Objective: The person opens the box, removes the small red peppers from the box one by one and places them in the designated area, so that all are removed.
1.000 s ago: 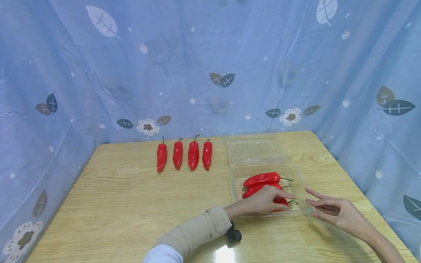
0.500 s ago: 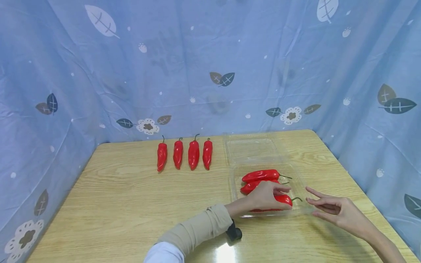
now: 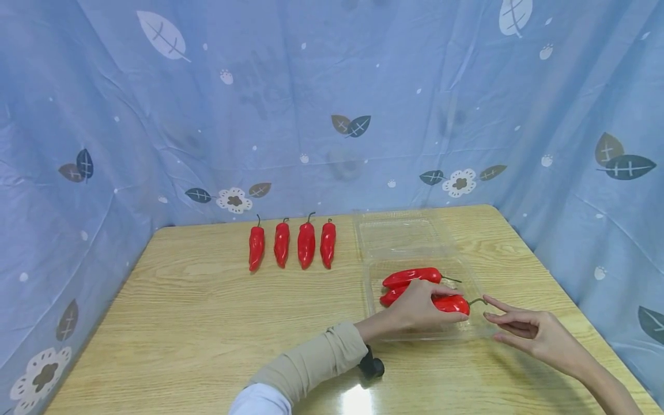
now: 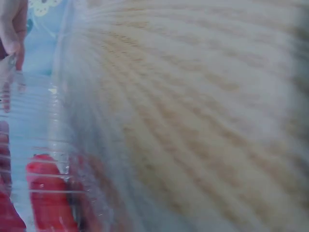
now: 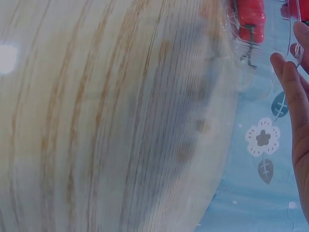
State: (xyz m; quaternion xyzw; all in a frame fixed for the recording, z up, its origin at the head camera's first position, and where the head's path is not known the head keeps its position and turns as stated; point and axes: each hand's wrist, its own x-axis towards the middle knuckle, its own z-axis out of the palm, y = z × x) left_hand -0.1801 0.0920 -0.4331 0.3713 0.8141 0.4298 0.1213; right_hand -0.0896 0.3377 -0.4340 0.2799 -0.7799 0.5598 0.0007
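Observation:
In the head view my left hand point(image 3: 419, 306) grips a red chili pepper point(image 3: 452, 304) from above, thumb on its near side and fingers on its far side. That pepper is over an open clear plastic box point(image 3: 369, 288), its green stem pointing right. Two more red peppers point(image 3: 412, 277) lie beyond it in the box, one partly covered by the hand. My right hand point(image 3: 536, 339) stays at the box's right edge, fingers loosely bent with a gap to the thumb. In the right wrist view its fingers point(image 5: 286, 67) appear to touch the plastic rim point(image 5: 295, 29).
Several red peppers point(image 3: 306, 245) stand in a row at the back of the wooden table point(image 3: 218, 323), stems pointing away. The box's hinged lid point(image 3: 399, 235) lies open behind it. A blue patterned curtain point(image 3: 290, 115) encloses the back and sides.
My left hand has taken hold of the nearest pepper and shifted it rightward and farther back in the box. The right hand has stayed in place.

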